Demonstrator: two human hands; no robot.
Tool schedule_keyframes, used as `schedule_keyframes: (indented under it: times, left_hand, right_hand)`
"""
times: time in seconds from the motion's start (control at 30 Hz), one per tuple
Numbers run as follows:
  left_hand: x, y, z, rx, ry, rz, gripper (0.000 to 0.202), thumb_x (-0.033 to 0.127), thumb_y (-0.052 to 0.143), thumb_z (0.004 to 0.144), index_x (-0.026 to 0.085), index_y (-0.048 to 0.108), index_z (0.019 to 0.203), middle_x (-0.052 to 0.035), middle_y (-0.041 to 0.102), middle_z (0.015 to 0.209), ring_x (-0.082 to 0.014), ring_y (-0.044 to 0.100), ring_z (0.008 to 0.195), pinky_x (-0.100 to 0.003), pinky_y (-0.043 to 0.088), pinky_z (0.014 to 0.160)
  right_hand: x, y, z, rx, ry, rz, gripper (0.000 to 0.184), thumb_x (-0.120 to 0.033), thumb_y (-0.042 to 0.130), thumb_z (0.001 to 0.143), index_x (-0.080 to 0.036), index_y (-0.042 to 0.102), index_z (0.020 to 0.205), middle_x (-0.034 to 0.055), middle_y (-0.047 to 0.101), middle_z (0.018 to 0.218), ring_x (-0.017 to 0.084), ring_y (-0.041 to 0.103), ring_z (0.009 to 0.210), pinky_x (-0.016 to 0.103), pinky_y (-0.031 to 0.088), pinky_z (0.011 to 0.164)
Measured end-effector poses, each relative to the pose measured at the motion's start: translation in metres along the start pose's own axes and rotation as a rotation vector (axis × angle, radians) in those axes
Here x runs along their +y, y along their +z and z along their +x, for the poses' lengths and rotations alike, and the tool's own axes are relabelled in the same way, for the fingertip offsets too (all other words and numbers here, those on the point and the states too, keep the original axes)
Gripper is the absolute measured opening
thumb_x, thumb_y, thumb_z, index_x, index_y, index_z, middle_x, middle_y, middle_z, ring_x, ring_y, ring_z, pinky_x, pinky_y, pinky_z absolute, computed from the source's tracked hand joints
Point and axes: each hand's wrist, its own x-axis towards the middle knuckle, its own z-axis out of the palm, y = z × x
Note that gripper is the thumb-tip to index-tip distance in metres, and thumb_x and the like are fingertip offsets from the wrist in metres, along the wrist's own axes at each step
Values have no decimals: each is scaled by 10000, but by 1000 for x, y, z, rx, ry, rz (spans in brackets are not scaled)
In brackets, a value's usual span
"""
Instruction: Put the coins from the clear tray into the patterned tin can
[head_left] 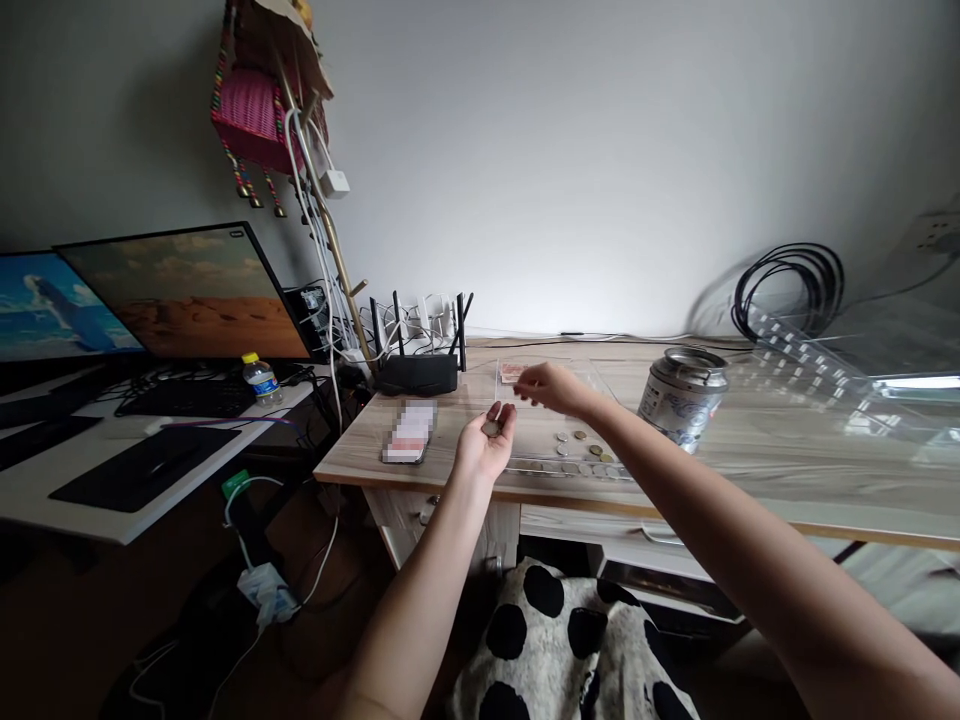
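Observation:
My left hand [486, 447] is held palm up over the desk's front edge, cupped round a few coins [492, 427]. Just above and to the right, my right hand [551, 386] hovers with its fingertips pinched together; whether anything is between them I cannot make out. Below it lies a clear shallow tray [525, 462] with several loose coins [579, 446] in it and a reddish banknote [511, 372] at its far end.
A metal tin can [682, 396] stands right of the tray. A phone [409, 434] lies to the left, a black router [417, 374] behind it. Clear plastic boxes [862, 380] and coiled black cable [787, 290] fill the right. Monitors [187, 290] and a water bottle [262, 379] sit on the left desk.

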Motion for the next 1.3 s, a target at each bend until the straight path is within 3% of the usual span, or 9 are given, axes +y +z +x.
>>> schedule_keyframes:
  times: [0.13, 0.2, 0.3, 0.43, 0.67, 0.8, 0.93, 1.1, 1.3]
  left_hand:
    - [13, -4, -11, -106, -42, -29, 258, 151, 298, 838, 141, 383, 595, 36, 380, 496, -14, 303, 321, -113, 238, 274]
    - [15, -6, -15, -164, -40, -23, 297, 209, 303, 846, 159, 324, 553, 60, 301, 454, -14, 181, 288, -131, 128, 247]
    - [15, -7, -16, -188, -50, -10, 311, 232, 294, 850, 165, 298, 546, 65, 271, 450, -20, 152, 292, -138, 100, 260]
    - [15, -9, -13, -197, -63, -5, 280, 202, 301, 844, 156, 332, 570, 59, 291, 470, -18, 187, 310, -129, 113, 280]
    - [19, -11, -13, -175, -74, -8, 263, 168, 293, 834, 149, 340, 575, 54, 297, 485, -15, 202, 326, -125, 129, 290]
    - [20, -11, -15, -177, -85, -10, 263, 163, 291, 831, 145, 346, 575, 52, 299, 492, -13, 200, 331, -124, 129, 289]
    - [18, -11, -13, -179, -86, -37, 264, 155, 292, 829, 139, 354, 573, 49, 307, 498, -9, 216, 336, -116, 149, 292]
    - [8, -10, -11, -161, -96, -60, 262, 121, 277, 823, 122, 394, 589, 25, 356, 529, -7, 303, 378, -97, 253, 336]
    - [3, -8, -11, -86, -70, -41, 244, 137, 306, 813, 120, 423, 600, 8, 399, 540, -19, 368, 403, -109, 328, 362]
  right_hand:
    - [26, 16, -4, -547, 83, -20, 326, -222, 584, 577, -148, 623, 892, 40, 627, 763, 98, 543, 581, 193, 418, 476]
    - [32, 26, -4, -648, 36, -33, 410, -193, 593, 538, -142, 599, 945, 36, 620, 783, 94, 534, 573, 191, 412, 474]
    - [33, 36, -1, -654, -41, -76, 410, -176, 601, 502, -130, 599, 910, 19, 610, 745, 78, 499, 529, 185, 381, 464]
    - [32, 39, 1, -600, -114, -111, 254, -201, 601, 510, -112, 626, 747, 9, 597, 670, 85, 489, 565, 185, 360, 505]
    - [43, 35, -4, -628, -126, -26, 362, -219, 595, 521, -129, 593, 872, -2, 578, 678, 85, 481, 560, 184, 351, 480]
    - [49, 31, -12, -524, -149, -119, 221, -290, 581, 567, -121, 612, 706, 5, 568, 621, 89, 476, 559, 189, 343, 488]
    - [49, 33, -17, -459, -135, -107, 239, -335, 576, 585, -121, 608, 686, 7, 572, 619, 89, 473, 563, 190, 339, 490]
    - [40, 39, -8, -502, -141, -23, 355, -322, 616, 548, -123, 598, 841, -6, 574, 632, 83, 475, 554, 181, 330, 479]
    - [36, 43, 0, -571, -181, -58, 232, -278, 606, 540, -112, 592, 703, -16, 544, 591, 75, 452, 535, 185, 332, 478]
